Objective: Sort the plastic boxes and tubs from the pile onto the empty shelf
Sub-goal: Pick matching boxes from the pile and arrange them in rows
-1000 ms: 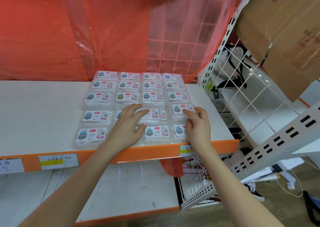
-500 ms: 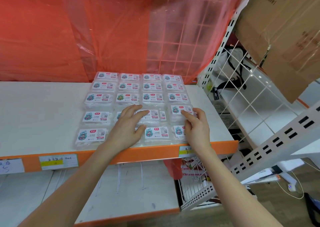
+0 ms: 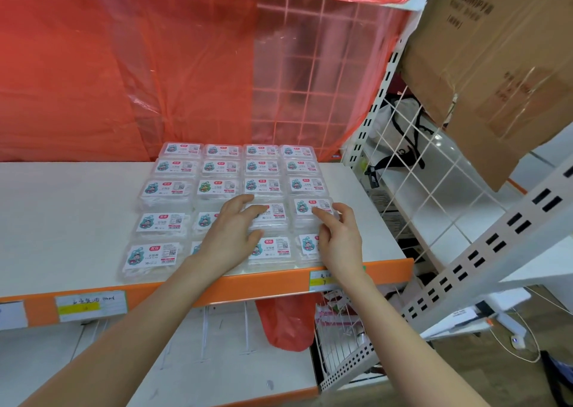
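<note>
Nearest me runs the orange front edge [image 3: 263, 285] of the white shelf [image 3: 62, 214], with a yellow price tag [image 3: 321, 281] just under my right wrist. My left hand [image 3: 231, 236] lies flat, fingers spread and relaxed, over the middle of the two nearest rows of plastic boxes [image 3: 223, 168]. My right hand [image 3: 339, 242] is loose too, index finger laid on the label of the right-end box [image 3: 305, 205] in the second row from me, gripping nothing. The boxes sit four across, right of centre on the shelf, in rows reaching back to a red plastic sheet [image 3: 124, 65].
</note>
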Demonstrator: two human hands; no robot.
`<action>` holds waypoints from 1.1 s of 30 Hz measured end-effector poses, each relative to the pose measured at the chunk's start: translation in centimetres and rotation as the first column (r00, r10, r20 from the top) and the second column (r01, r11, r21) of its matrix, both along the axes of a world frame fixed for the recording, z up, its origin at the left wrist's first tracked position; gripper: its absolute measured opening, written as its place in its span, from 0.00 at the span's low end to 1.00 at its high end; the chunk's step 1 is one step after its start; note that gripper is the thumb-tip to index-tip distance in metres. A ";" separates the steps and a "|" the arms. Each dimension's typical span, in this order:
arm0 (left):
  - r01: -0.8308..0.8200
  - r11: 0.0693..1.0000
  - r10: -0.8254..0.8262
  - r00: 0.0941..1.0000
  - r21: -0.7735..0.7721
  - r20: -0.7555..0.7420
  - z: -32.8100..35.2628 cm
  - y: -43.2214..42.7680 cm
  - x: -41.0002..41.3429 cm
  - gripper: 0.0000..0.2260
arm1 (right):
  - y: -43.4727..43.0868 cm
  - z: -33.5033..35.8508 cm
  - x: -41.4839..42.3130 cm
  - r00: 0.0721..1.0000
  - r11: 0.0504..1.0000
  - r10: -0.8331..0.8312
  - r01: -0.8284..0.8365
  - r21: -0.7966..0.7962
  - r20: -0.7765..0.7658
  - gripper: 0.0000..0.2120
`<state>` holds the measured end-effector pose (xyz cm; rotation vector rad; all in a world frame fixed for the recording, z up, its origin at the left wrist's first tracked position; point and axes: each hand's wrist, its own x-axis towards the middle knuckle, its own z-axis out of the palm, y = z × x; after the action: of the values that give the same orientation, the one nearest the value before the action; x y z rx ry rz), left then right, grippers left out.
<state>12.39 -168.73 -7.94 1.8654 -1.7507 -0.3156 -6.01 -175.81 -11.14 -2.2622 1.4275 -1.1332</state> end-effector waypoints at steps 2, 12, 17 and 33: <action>-0.010 1.000 0.010 1.000 -0.015 -0.001 0.0 -0.2 -0.2 0.20 | 0.0 0.0 0.0 1.000 1.000 0.000 0.000 0.005 0.006 0.18; -0.030 0.999 0.034 0.986 -0.026 0.164 -1.2 2.9 -0.6 0.23 | 0.0 -0.2 0.1 1.000 1.000 0.003 -0.003 -0.028 0.012 0.19; -0.046 0.998 0.040 0.988 0.037 0.148 -0.6 3.2 -1.2 0.27 | 0.0 -0.1 0.0 1.000 1.000 0.013 -0.013 -0.027 0.008 0.18; -0.011 0.991 -0.023 0.969 0.135 0.245 -0.5 3.0 -1.4 0.26 | 0.1 0.2 -0.2 1.000 0.998 0.026 -0.025 0.058 -0.016 0.17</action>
<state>11.04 -165.77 -8.40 2.0706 -1.9404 -0.2175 -6.17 -175.67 -10.90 -2.2484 1.4150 -1.0542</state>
